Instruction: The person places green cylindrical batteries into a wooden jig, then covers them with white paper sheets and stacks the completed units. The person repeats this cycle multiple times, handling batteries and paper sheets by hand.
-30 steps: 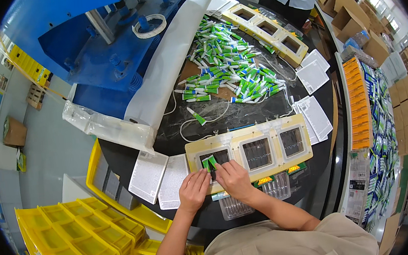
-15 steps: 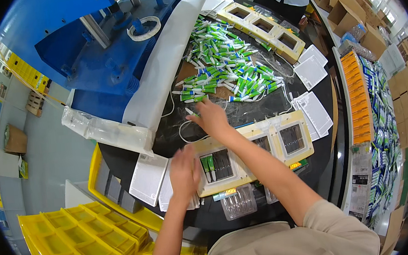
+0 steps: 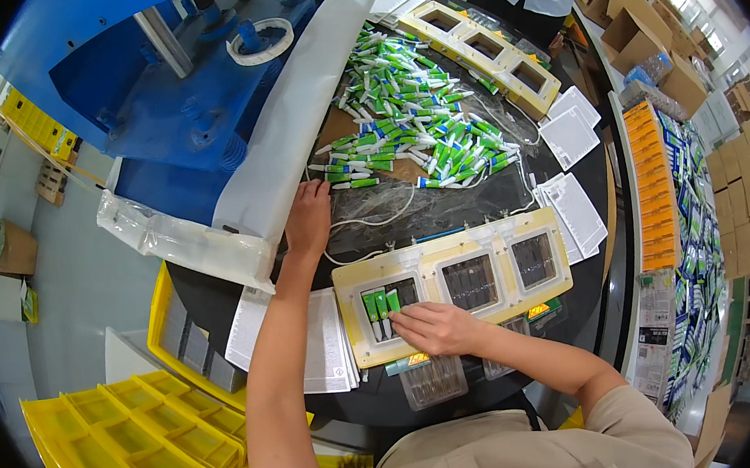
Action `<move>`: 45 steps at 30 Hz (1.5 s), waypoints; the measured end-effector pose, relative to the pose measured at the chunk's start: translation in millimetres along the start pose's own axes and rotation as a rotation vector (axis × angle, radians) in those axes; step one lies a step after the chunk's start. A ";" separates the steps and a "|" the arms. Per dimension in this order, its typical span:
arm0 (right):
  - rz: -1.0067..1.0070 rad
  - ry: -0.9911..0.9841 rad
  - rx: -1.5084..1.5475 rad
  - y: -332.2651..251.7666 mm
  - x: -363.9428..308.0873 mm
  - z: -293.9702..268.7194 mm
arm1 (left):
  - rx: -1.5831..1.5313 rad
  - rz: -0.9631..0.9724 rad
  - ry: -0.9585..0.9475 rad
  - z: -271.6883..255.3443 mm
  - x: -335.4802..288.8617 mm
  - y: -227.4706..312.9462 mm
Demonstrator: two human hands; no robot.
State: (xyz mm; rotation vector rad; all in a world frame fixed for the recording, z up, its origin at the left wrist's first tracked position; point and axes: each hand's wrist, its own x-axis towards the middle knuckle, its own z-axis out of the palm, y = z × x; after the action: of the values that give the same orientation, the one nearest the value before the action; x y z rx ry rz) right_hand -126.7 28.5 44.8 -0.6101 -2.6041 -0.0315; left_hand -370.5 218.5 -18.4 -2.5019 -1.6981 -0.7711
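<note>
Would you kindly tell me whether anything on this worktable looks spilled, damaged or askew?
No damage stands out. The green tubes behind the nearer cream frame lie in a jumbled pile, unlike the neat row inside it, and the white cards at its right overlap crookedly.

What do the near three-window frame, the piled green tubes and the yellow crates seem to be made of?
Near three-window frame: probably rigid plastic or resin board, satin; flat, cream-yellow, without metallic glint.
Piled green tubes: likely soft plastic or laminate, slightly glossy, with wide, flattened ends.
Yellow crates: apparently hard moulded plastic, semi-gloss, with regular ribs.
</note>
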 end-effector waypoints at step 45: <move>0.560 0.247 0.010 -24.7 -21.1 1.4 | -0.174 0.045 0.110 -69.1 -167.1 171.8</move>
State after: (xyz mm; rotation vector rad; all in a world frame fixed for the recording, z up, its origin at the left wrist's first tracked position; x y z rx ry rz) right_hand -121.1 -2.4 36.3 -1.2236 -2.1188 0.0796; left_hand -294.1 -16.2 17.5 -2.5413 -1.5980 -1.0742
